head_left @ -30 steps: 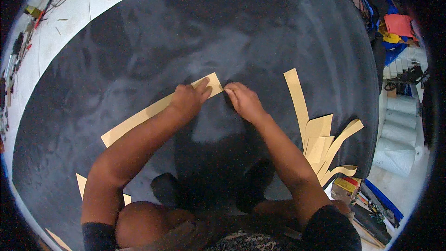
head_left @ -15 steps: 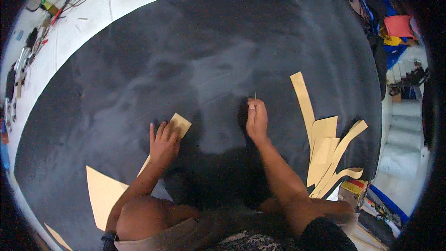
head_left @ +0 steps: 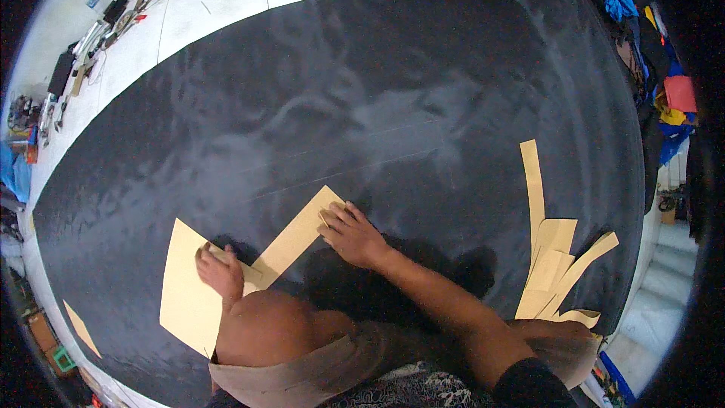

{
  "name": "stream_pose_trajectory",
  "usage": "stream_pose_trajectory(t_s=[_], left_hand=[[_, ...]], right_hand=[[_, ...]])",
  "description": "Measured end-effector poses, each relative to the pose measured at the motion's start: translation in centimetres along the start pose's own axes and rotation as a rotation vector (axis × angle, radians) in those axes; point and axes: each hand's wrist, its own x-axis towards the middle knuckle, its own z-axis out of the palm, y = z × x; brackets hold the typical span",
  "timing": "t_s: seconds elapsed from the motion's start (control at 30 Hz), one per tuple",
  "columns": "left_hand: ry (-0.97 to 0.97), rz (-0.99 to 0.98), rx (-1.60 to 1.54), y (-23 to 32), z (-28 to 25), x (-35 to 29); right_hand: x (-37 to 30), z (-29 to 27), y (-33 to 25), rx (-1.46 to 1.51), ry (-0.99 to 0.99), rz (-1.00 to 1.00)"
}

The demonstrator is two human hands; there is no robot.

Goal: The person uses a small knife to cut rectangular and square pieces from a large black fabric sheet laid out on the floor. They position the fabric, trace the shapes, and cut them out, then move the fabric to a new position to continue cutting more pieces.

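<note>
A long tan card strip (head_left: 291, 238) lies slanting on the black sheet material (head_left: 377, 121). My right hand (head_left: 353, 236) rests at the strip's upper end, fingers bent around a thin pointed tool (head_left: 324, 218) that is mostly hidden. To the left is a wider tan card piece (head_left: 185, 287) with angled edges. My left hand (head_left: 220, 270) has its fingers curled over that piece's right side, pinching tan card; its exact grip is partly hidden. The strip's lower end runs beside my left hand toward my knee. Faint straight lines mark the black material above the strip.
Several tan card strips and pieces (head_left: 550, 268) lie overlapping at the right. A narrow tan sliver (head_left: 81, 329) is at the far left. Tools and cables (head_left: 91, 53) line the pale floor at upper left. Coloured fabrics (head_left: 672, 106) are heaped at upper right.
My left hand has moved left and down from the strip to the wider piece. My right hand has come down and left onto the strip's end. The view has shifted.
</note>
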Motion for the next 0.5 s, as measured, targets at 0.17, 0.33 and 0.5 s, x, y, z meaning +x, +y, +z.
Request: stream_pose_trajectory(t_s=[0.17,0.33,0.5], left_hand=[[-0.113,-0.091,-0.007,-3.3,3.8,1.9],[-0.23,0.165,-0.123,8.4,4.4,8.4],[-0.278,0.503,-0.485,22.1,7.8,10.4]], right_hand=[[-0.4,0.0,-0.3,0.014,-0.065,0.048],[-0.6,-2.5,0.8,0.149,0.001,0.282],[0.7,-4.0,3.8,0.033,0.19,0.183]])
